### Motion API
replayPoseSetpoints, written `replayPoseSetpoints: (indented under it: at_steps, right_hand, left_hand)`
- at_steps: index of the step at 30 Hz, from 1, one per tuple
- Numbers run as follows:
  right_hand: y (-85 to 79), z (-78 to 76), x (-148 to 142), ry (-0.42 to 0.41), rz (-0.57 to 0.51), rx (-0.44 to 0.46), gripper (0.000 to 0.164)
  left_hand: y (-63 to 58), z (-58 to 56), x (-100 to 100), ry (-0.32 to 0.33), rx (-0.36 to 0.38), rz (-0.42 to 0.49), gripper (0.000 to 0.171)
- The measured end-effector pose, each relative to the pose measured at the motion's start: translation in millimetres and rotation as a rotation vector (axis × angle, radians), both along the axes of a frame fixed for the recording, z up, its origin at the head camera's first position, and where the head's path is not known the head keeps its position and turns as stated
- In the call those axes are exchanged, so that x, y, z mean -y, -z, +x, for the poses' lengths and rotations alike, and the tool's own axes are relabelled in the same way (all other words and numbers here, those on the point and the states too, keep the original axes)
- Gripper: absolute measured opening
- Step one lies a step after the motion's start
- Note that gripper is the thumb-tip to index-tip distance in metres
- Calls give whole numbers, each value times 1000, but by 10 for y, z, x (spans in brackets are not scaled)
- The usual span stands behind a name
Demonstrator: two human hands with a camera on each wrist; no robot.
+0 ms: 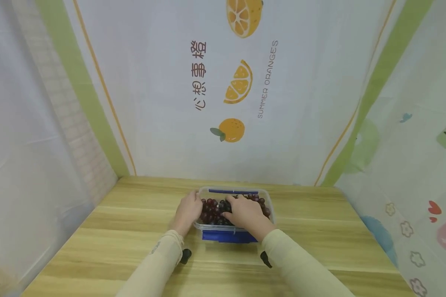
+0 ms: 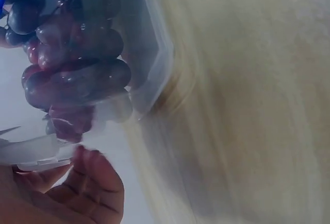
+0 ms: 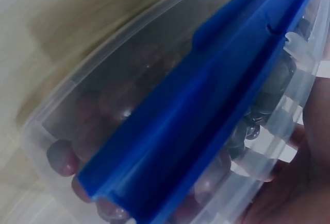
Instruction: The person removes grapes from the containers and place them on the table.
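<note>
A clear plastic food container (image 1: 271, 206) with blue side latches (image 1: 223, 236) stands on the table, filled with grapes. Reddish grapes (image 1: 209, 210) lie at its left, and dark grapes (image 1: 224, 205) near the middle. My left hand (image 1: 189, 208) grips the container's left rim; in the left wrist view its curled fingers (image 2: 100, 180) are at the rim. Over the grapes reaches my right hand (image 1: 245, 212), thumb and forefinger apart beside the dark ones. Its other fingertips are hidden, and I cannot tell whether it grips any grapes. A blue latch (image 3: 206, 95) fills the right wrist view.
The container sits near the back of the wood-grain table (image 1: 134, 231). A white printed cloth (image 1: 163, 136) with oranges hangs behind it, and more printed cloth (image 1: 405, 173) hangs at the right. Black pieces (image 1: 186, 256) show beside both wrists.
</note>
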State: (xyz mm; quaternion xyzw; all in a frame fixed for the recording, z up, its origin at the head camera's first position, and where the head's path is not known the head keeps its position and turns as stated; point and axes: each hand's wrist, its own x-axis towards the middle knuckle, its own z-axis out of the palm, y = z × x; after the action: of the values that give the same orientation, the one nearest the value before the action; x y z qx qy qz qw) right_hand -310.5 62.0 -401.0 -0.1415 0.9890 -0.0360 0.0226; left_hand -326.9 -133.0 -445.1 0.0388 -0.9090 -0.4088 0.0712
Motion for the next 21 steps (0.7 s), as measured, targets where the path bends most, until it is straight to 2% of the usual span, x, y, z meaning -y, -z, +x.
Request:
replayPoseSetpoints:
  at_steps: [4, 11, 17, 21]
  right_hand:
    - [19, -37, -8, -3, -62, 10, 52]
    - [48, -103, -55, 20, -159, 80, 42]
    - [-16, -175, -181, 3, -280, 128, 30]
    - [-90, -218, -238, -13, -357, 170, 30]
  left_hand:
    - [23, 11, 0, -31, 31, 1, 56]
    - [79, 31, -15, -17, 75, 30, 58]
    - [65, 18, -18, -14, 55, 75, 58]
    - [46, -6, -11, -24, 38, 93, 57]
